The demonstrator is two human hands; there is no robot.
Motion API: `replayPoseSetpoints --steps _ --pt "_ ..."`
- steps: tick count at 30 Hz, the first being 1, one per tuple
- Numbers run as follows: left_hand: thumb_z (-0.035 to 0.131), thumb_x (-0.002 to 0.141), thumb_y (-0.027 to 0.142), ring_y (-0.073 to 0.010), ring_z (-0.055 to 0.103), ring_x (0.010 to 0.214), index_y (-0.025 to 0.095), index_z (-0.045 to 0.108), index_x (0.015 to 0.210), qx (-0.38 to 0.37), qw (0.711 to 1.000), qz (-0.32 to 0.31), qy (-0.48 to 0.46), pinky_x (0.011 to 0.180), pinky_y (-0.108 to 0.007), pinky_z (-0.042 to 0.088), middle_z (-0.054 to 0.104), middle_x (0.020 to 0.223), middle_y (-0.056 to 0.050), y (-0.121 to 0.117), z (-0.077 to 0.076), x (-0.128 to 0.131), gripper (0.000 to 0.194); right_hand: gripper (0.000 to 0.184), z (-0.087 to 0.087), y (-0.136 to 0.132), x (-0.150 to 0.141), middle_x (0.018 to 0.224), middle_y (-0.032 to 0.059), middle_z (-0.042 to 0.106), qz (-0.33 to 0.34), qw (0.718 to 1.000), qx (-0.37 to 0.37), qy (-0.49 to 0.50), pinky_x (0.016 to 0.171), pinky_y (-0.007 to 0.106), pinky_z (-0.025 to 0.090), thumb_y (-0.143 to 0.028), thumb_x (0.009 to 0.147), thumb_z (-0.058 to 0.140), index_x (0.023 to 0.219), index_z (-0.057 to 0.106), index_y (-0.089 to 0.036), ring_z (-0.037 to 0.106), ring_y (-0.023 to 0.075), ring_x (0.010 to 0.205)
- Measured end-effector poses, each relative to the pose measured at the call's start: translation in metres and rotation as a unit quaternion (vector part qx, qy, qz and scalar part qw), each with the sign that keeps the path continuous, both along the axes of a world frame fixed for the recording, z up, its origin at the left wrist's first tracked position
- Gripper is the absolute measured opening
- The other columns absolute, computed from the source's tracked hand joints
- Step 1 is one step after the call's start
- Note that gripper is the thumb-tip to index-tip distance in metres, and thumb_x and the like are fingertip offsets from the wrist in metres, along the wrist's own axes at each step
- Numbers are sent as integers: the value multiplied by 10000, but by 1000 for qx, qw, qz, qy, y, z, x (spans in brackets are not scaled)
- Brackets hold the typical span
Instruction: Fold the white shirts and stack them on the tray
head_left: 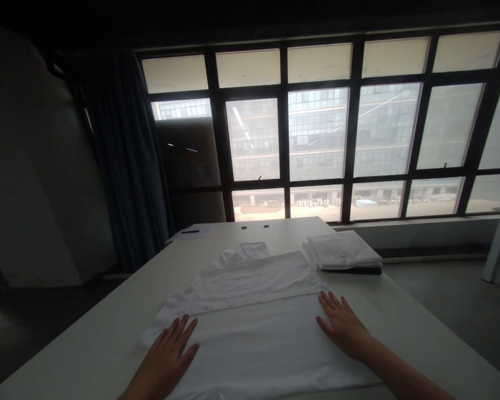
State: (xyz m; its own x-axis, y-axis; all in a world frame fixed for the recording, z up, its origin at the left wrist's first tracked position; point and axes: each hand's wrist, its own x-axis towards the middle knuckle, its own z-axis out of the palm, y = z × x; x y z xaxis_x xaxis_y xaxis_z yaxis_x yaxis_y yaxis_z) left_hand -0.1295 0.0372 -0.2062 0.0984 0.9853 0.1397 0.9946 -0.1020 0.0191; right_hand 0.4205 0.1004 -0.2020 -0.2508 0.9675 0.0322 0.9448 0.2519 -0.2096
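White garment spread on the surface, both grips laid flat at its sides.
The left grip is opened out at the garment's left edge, thumb held apart, fingers pointed far and right; the right grip is likewise opened at the right edge, fingers angled far and left, its forearm stretched in from the near right. Between them the white garment is laid out on the surface; beyond, folded white cloths are stacked at far right.
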Motion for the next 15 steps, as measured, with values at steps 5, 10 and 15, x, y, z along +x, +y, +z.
replayPoseSetpoints --steps 5,10,15 --pt "332 953 689 -287 203 1504 295 343 1529 -12 1000 10 -4 1219 -495 202 250 1619 -42 31 15 2 698 779 10 32 -12 1635 83 158 1 1000 -9 -16 1226 503 40 -616 964 244 1572 259 -129 103 279 1524" --pt "370 941 632 -294 262 1489 211 442 1495 -10 1000 12 -23 1217 -482 198 357 1586 -92 64 26 5 699 749 18 61 -23 1632 112 174 -5 1000 -9 -28 1217 496 60 -554 971 270 1568 260 -102 121 288 1519" --pt "383 940 545 -284 503 1318 167 600 1319 61 989 6 -136 1139 -421 342 595 1386 -117 70 34 0 578 728 16 72 -24 1632 123 180 3 1000 -1 -28 1210 500 53 -542 981 272 1567 267 -110 130 304 1514"
